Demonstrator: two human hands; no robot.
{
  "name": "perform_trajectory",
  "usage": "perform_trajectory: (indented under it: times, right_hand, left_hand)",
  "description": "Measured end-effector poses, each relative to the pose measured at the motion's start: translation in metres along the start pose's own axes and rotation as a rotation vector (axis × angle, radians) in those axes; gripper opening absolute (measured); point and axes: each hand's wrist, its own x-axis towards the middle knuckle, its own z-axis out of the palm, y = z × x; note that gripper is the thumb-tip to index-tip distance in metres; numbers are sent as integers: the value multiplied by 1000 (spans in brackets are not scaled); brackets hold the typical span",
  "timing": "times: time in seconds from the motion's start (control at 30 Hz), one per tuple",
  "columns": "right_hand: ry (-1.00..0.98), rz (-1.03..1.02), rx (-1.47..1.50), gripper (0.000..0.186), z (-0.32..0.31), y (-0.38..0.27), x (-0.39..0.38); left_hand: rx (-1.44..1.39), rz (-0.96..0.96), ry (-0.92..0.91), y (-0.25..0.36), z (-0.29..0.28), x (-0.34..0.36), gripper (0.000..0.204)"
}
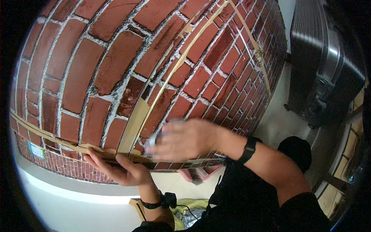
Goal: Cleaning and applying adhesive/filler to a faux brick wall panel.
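Closest to me, the left hand point(125, 172) is palm-up with its fingers loosely spread, fingertips at the near edge of a brick-patterned panel point(116, 58). Just to its right, the right hand point(185, 141) is a blur over the panel, a pale greyish thing point(152, 142) showing at its fingertips; I can't tell what that is, or whether the fingers grip it. A smooth, shiny tan tape strip point(133, 125) runs away from between the hands across the printed red bricks. Past the near edge, a pink dustpan point(186, 175) is partly hidden. Far right stands a ribbed black suitcase point(313, 58), its top cut off.
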Motion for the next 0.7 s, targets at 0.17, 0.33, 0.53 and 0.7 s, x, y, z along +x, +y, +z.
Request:
perform_trajectory:
  times: [0.17, 0.33, 0.53, 0.7]
  right_hand:
    - [586, 728, -249, 43, -33, 95, 20]
    - [103, 160, -34, 35, 5, 18, 11]
    - [105, 55, 104, 33, 12, 10, 3]
    - [3, 63, 247, 38, 29, -39, -3]
  left_hand:
    - [-84, 9, 76, 0, -1, -1, 52]
    - [-219, -64, 125, 4, 6, -2, 55]
    - [-353, -42, 178, -11, 2, -10, 65]
    - [-454, -232, 195, 0, 4, -11, 70]
